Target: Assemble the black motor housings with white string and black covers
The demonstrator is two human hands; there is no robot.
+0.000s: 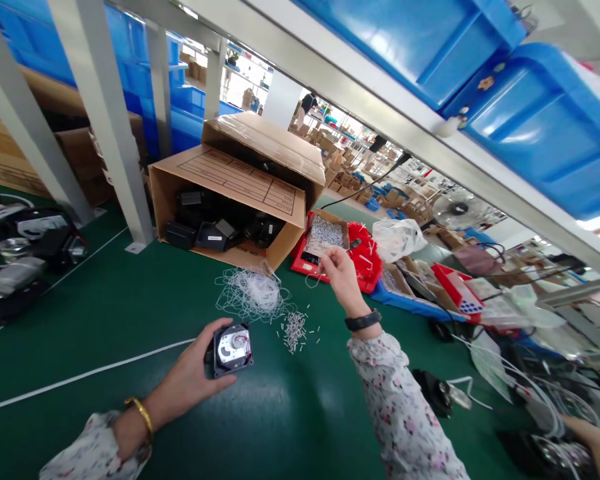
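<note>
— What sits where around me?

— Largest first: your green-matted desk (105, 313) carries a brown cardboard carton (240, 180) tipped on its side. I'd judge that's so its mouth faces you and the black parts inside can be reached. Right of it lies a red plastic tray (365, 257) with a small open box of silvery pieces (326, 232).

— And closer in?

— A tangle of thin white strands (253, 293), then a scatter of small pale pins (295, 329), both between your hands.

— My hands?

— Your left hand (193, 377) grips a black square plastic housing (233, 350) low over the desk, silver disc upward (likely to keep that face in view). Your right hand (339, 272) is raised before the tray, fingertips pinched on something too fine to make out.

— Anything in the way?

— The tangle lies between housing and carton. Another person's hand (593, 433) works at far right, well apart.
</note>
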